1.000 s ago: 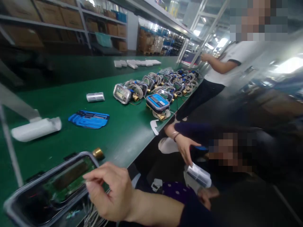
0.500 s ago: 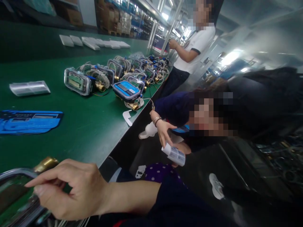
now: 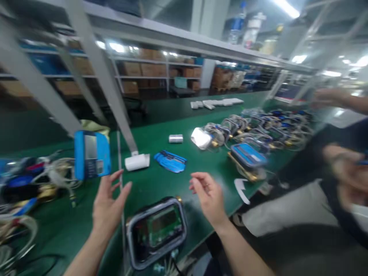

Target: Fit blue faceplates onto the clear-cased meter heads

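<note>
My left hand (image 3: 109, 207) is open, with thumb and fingers apart. Its fingertips are close to the lower edge of an upright blue-faced meter (image 3: 92, 155); whether they touch it I cannot tell. My right hand (image 3: 209, 197) hovers with loosely bent fingers, and I see nothing in it. Between and below my hands lies a meter housing with a clear window (image 3: 156, 232), a green circuit board showing inside. Beyond them, a small pile of blue face labels (image 3: 171, 161) rests on the green bench, with a white roll (image 3: 137, 162) to its left.
A silvery roll (image 3: 176, 138) lies farther back. Several meters with coiled cables (image 3: 258, 128) fill the right side, a blue-faced one (image 3: 249, 155) nearest. More cables (image 3: 61, 170) lie at left. A metal post (image 3: 107, 84) rises from the bench. A co-worker's blurred hand (image 3: 345, 161) is at right.
My view has swung left, away from the co-workers and toward the bench. My left hand has come into view, and my right hand has moved off the meter housing.
</note>
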Demonstrator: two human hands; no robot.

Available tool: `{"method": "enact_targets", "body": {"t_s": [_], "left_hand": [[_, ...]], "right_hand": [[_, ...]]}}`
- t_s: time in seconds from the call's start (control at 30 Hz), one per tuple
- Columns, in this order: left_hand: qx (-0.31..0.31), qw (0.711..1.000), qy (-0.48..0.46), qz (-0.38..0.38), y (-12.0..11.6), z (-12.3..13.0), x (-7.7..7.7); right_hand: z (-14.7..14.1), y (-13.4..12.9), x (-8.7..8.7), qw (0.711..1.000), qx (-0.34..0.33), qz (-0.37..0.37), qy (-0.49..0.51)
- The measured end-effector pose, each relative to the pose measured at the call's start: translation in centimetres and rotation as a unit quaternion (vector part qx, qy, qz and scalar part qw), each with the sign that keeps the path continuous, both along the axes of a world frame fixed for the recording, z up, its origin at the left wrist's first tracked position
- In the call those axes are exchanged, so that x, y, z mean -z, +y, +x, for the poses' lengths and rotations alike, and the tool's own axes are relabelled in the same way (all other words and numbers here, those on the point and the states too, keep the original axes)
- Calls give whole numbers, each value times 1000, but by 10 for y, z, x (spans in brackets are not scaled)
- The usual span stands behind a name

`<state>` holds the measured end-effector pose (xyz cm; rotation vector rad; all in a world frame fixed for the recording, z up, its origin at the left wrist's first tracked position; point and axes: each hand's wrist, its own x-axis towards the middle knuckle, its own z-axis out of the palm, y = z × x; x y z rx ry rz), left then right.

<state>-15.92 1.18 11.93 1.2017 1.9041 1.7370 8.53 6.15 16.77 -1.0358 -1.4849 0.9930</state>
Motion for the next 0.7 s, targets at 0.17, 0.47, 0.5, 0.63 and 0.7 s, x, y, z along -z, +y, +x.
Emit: {"method": "enact_targets", "body": {"t_s": [0.17,0.47,0.5,0.63,0.7], "left_hand": [[-53,998,-20,4,25,-39,14],[-36,989,-143,9,70,-42,32],[-39,987,-153,14,67,-42,31],[-54,977,-206,20,52,-38,23],[-68,968,-240,15,47,-36,19]], "right_hand": [[-55,88,5,986,-122,-112,-35],[-182,138,62,956,-189,-189,-123],[-184,138,66,957,-188,-183,-123],[-168,127,72,961,-213,-140,-105],[-154,118,69,959,-239,-113,-99]]}}
